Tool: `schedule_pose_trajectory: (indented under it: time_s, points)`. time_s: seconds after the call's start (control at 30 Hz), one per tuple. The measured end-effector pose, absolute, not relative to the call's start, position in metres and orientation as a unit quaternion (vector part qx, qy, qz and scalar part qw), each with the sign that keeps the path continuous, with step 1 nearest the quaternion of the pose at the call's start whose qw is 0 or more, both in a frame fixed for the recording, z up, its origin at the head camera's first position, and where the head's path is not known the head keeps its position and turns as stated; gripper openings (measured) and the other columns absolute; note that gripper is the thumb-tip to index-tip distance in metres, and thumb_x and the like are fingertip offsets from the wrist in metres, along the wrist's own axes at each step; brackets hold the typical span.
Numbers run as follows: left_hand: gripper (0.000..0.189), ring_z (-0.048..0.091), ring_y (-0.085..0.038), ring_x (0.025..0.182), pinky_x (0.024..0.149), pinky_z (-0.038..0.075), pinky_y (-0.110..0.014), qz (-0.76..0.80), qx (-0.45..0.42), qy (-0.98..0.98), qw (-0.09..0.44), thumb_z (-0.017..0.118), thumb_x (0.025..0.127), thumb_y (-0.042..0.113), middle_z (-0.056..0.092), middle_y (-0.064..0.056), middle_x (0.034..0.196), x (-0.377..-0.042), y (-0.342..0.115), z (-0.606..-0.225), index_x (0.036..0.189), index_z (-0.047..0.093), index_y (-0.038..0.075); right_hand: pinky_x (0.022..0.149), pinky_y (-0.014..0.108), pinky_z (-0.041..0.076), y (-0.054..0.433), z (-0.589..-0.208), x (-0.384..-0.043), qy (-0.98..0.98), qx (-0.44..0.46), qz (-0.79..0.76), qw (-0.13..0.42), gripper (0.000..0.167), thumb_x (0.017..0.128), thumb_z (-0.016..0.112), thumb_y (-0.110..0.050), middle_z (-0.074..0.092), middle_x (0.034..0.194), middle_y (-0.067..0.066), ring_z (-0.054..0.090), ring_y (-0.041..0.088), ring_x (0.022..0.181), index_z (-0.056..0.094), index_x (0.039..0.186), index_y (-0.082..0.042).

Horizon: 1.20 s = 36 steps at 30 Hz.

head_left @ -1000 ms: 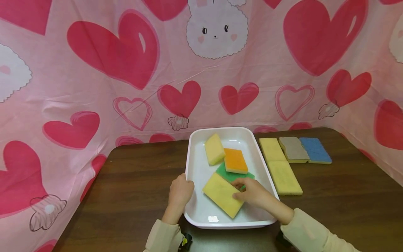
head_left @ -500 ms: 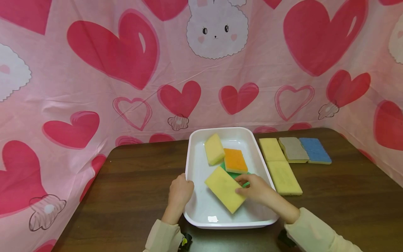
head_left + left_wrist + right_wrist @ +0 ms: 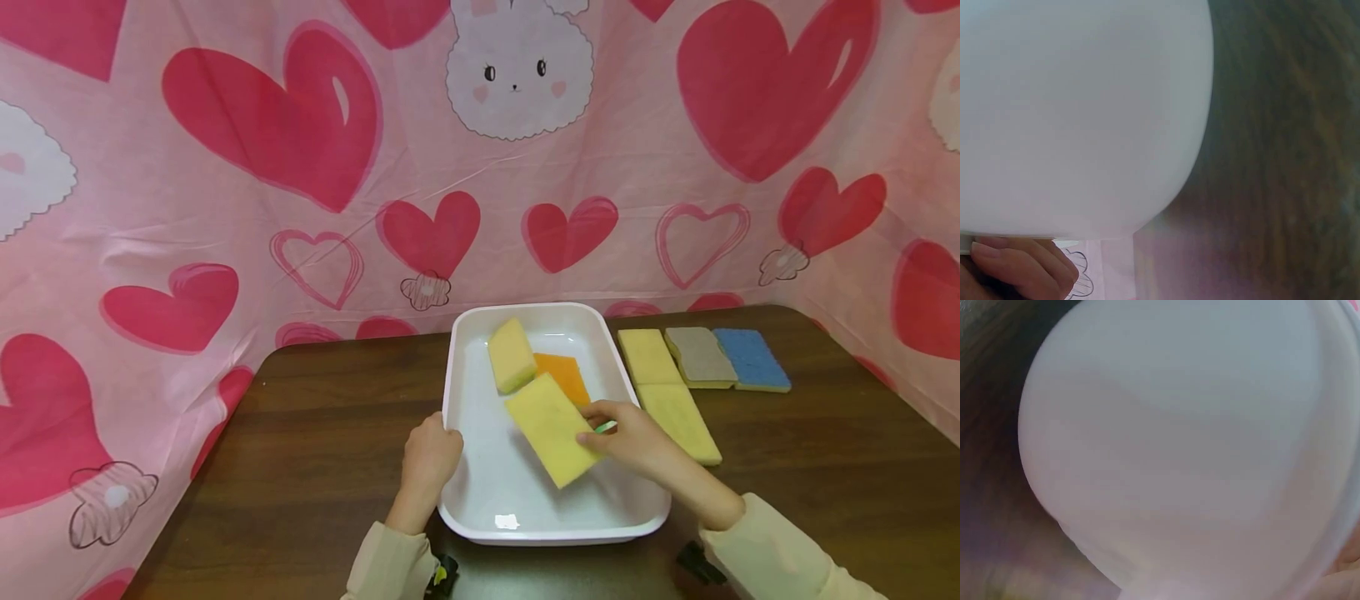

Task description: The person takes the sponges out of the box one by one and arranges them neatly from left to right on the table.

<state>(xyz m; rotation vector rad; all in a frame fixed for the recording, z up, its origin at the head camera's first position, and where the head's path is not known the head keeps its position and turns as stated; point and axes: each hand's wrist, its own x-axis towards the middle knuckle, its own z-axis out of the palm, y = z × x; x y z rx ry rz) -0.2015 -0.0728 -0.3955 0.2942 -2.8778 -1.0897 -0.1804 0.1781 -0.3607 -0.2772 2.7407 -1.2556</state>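
Observation:
In the head view, my right hand (image 3: 633, 442) pinches the right edge of a yellow sponge (image 3: 549, 429), thumb on its upper face. The sponge is tilted over the white tray (image 3: 480, 508). A bit of green shows between the fingers; the rest of the green sponge is hidden. An orange sponge (image 3: 567, 375) lies partly covered behind it, and a pale yellow sponge (image 3: 510, 357) leans near the tray's far left. My left hand (image 3: 432, 454) grips the tray's left rim; its curled fingers (image 3: 1029, 265) show low in the left wrist view.
Right of the tray, two yellow sponges (image 3: 678, 421) lie end to end on the dark wooden table (image 3: 337, 425). Beside them are a grey-topped sponge (image 3: 701, 356) and a blue one (image 3: 752, 358). A pink heart-print cloth (image 3: 322, 275) hangs behind and at the sides.
My right hand has lifted the yellow sponge and carried it up and to the right, over the green and orange sponges. The left hand has stayed on the rim.

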Motion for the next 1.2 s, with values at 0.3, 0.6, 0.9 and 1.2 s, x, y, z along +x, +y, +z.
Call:
schedule_pose_trajectory:
  time_s: [0.3, 0.6, 0.9, 1.2]
  points:
    - [0.029, 0.064, -0.035, 0.075, 0.059, 0.051, -0.044, -0.357, 0.086, -0.93, 0.033, 0.047, 0.081, 0.007, 0.067, -0.027, 0.093, -0.201, -0.071, -0.394, 0.099, 0.062, -0.01, 0.071, 0.035, 0.052, 0.195, -0.347, -0.182, 0.909, -0.063, -0.409, 0.053, 0.043, 0.086, 0.067, -0.016, 0.066, 0.102, 0.022, 0.064, 0.027, 0.086, 0.058, 0.118, 0.011]
    - [0.029, 0.065, -0.036, 0.079, 0.061, 0.051, -0.045, -0.355, 0.093, -0.93, 0.031, 0.047, 0.081, 0.007, 0.068, -0.027, 0.096, -0.202, -0.072, -0.393, 0.1, 0.063, -0.01, 0.072, 0.034, 0.052, 0.216, -0.334, -0.181, 0.913, -0.044, -0.402, 0.06, 0.051, 0.089, 0.064, -0.023, 0.063, 0.108, 0.024, 0.064, 0.029, 0.092, 0.052, 0.125, 0.012]
    - [0.03, 0.064, -0.034, 0.078, 0.062, 0.051, -0.045, -0.356, 0.097, -0.929, 0.025, 0.048, 0.082, 0.008, 0.067, -0.027, 0.097, -0.202, -0.073, -0.396, 0.101, 0.062, -0.01, 0.073, 0.034, 0.053, 0.236, -0.329, -0.181, 0.915, -0.041, -0.396, 0.062, 0.056, 0.092, 0.061, -0.024, 0.06, 0.114, 0.03, 0.066, 0.032, 0.096, 0.047, 0.129, 0.014]
    - [0.029, 0.062, -0.031, 0.077, 0.061, 0.05, -0.043, -0.357, 0.101, -0.929, 0.016, 0.047, 0.082, 0.007, 0.067, -0.026, 0.098, -0.202, -0.073, -0.395, 0.102, 0.061, -0.009, 0.076, 0.034, 0.052, 0.258, -0.328, -0.181, 0.923, -0.022, -0.38, 0.059, 0.062, 0.094, 0.057, -0.027, 0.054, 0.122, 0.037, 0.058, 0.039, 0.105, 0.039, 0.133, 0.018]
